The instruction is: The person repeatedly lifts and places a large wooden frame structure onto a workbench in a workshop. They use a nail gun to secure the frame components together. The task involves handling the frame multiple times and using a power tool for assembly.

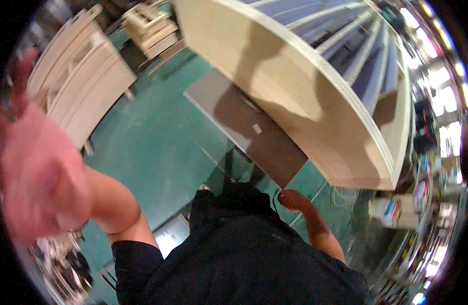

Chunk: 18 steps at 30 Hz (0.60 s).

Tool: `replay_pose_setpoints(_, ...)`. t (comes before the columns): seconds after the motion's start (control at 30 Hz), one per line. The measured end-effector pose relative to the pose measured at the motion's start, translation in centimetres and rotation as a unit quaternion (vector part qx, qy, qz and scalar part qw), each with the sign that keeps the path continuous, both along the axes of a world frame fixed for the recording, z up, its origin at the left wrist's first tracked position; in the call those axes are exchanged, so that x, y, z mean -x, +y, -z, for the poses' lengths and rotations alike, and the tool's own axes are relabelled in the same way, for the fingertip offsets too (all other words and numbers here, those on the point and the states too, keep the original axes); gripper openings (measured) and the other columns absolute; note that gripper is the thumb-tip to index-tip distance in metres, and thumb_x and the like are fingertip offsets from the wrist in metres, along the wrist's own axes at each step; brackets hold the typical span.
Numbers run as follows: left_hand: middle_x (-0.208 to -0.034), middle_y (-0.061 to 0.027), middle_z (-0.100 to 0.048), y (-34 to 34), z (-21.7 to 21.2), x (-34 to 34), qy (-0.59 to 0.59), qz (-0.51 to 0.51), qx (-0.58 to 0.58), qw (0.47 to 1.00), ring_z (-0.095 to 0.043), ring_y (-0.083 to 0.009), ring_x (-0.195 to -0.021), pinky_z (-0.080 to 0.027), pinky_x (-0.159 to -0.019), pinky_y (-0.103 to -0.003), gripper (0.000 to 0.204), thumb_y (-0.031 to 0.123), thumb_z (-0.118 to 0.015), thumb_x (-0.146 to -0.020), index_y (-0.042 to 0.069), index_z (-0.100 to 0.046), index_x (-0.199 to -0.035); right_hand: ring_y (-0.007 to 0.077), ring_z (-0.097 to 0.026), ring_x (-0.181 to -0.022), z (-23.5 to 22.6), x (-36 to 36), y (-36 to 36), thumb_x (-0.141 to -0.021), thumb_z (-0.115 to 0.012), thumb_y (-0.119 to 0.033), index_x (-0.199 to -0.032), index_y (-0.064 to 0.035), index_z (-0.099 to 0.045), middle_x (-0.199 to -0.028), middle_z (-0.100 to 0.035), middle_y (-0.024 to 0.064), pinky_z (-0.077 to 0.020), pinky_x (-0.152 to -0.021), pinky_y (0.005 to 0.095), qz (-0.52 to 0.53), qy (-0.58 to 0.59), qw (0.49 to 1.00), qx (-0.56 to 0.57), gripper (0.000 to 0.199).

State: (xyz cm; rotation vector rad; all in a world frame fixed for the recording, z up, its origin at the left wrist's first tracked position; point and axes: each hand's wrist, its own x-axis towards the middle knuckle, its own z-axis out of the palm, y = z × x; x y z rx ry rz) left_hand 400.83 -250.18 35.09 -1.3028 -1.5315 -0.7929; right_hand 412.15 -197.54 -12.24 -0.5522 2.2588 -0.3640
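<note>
My left hand [46,183] is raised close to the camera at the left edge, large and smeared by motion. What its fingers do, and whether anything is in them, does not show. Low by my right side is my right hand [293,200], its fingers curled closed. A thin dark loop, perhaps a cord [275,202], shows beside those fingers; what they hold is hidden. Ahead of me stands a big pale plywood frame [295,96] with a curved edge and several ribs over bluish panels. My right hand is below its near end, apart from it.
A brown-grey board [274,152] lies by the frame's base, above the green floor [157,122]. Stacked curved wooden panels [91,91] stand at the left, with smaller wooden frames [150,28] behind. At the right are a white box [384,211] and cluttered shelving.
</note>
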Motion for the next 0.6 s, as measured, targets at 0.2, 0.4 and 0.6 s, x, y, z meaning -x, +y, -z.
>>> replay_pose_setpoints(0.2,-0.132,-0.0128,-0.071,2.2,8.2,16.3,-0.198,-0.173,0.087,0.961,-0.067,-0.0276,-0.125,-0.048,-0.111,-0.038,0.041,0.008,-0.081,-0.09,0.005,-0.067,-0.129,0.0387,-0.072,-0.097,-26.3,3.7,-4.4,-0.095,-0.069,-0.026,-0.112,-0.0062,-0.072,-0.105,-0.073,0.0204,-0.058,-0.087,0.0495,0.26,0.055,0.959,0.098,0.026)
replay_pose_setpoints(0.4,-0.157,-0.014,-0.053,0.8,10.4,30.1,-0.243,-0.242,0.254,0.904,-0.048,-0.0359,-0.147,-0.038,-0.124,-0.047,0.081,0.022,-0.09,-0.077,0.01,-0.056,-0.149,0.0439,-0.062,-0.119,-36.6,10.6,-7.0,-0.088,-0.079,-0.026,-0.125,-0.0064,-0.066,-0.127,-0.064,0.0197,-0.0497,-0.104,0.0529,0.239,0.575,0.783,0.018,0.043)
replay_pose_setpoints(0.6,-0.148,-0.0179,-0.057,1.6,8.8,36.5,-0.29,-0.18,0.405,0.848,-0.054,-0.0368,-0.138,-0.039,-0.121,-0.051,0.084,0.02,-0.093,-0.069,0.005,-0.057,-0.144,0.0395,-0.065,-0.113,-38.4,18.0,-5.8,-0.077,-0.088,-0.046,-0.127,-0.0021,-0.062,-0.115,-0.069,0.0178,-0.0483,-0.107,0.0506,0.249,0.546,0.792,-0.114,0.071)
